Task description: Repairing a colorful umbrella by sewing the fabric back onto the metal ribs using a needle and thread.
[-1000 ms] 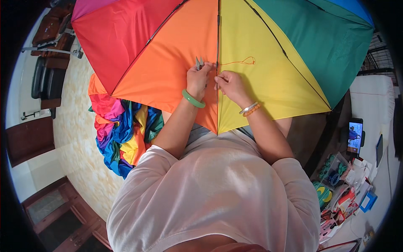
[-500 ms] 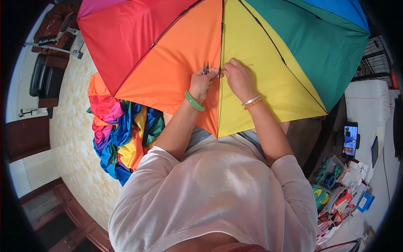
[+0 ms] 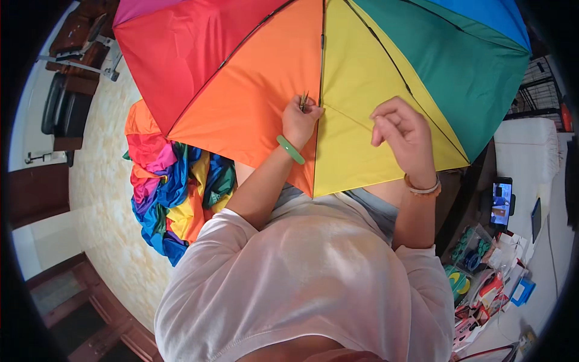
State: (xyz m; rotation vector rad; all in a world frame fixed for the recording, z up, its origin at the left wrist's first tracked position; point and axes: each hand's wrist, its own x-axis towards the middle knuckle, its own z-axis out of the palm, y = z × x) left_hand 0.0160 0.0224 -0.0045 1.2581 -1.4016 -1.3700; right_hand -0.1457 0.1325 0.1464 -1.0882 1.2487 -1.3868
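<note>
A rainbow-panelled umbrella point(image 3: 259, 72) lies spread open over my lap, its dark ribs facing up. My left hand point(image 3: 300, 125) is closed around small pointed metal snips point(image 3: 304, 101), tips up, its fingertips against the rib point(image 3: 321, 66) between the orange and yellow panels. Over the yellow panel point(image 3: 350, 151), my right hand point(image 3: 405, 134) is raised with thumb and forefinger pinched. A thin thread point(image 3: 347, 114) runs from the rib toward those fingers. Whether a needle is in the pinch is too small to make out.
A heap of crumpled multicoloured fabric point(image 3: 175, 193) lies to my left on the floor point(image 3: 105, 199). At right, a phone point(image 3: 501, 202) stands upright beside a clear box of green spools point(image 3: 473, 247) and assorted small supplies. A black wire rack point(image 3: 537, 90) is farther back.
My right hand has drawn away from the rib to the right and toward me, the thread stretching after it. My left hand has shifted slightly right, still at the rib with the snips.
</note>
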